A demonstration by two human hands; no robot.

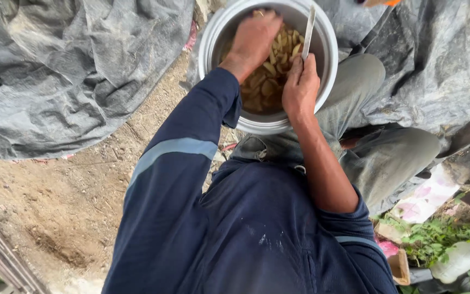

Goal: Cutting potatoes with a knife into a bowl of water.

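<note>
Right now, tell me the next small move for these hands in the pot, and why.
Probably lift one piece out with the left hand toward the knife. That hand is already down among the pale cut pieces in the metal pot, and the right hand holds the blade upright, ready.

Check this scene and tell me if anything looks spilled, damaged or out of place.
Nothing looks spilled. The cut pieces all sit inside the metal pot; the left hand reaches into them and the right hand grips a knife. Only some litter lies among the weeds at lower right.
</note>
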